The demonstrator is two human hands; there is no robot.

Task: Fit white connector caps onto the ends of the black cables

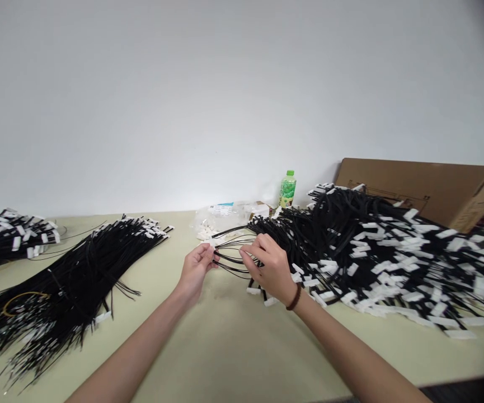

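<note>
In the middle of the head view, my left hand (197, 266) pinches a white connector (213, 243) at the end of a black wire harness (235, 253). Thin black wires fan out from it to the right. My right hand (271, 263) is closed, thumb and fingertips together at the wires, a short way from the connector; which wire sits between its fingers is too small to tell. A brown band (294, 296) circles my right wrist. Just behind the connector lies a clear plastic bag (220, 217) with small white parts.
A big heap of black harnesses with white connectors (376, 246) spreads at right, before a cardboard box (409, 187). To the left lie a long wire bundle (94, 257) and another bundle (10, 232). A green-capped bottle (287, 190) stands near the wall.
</note>
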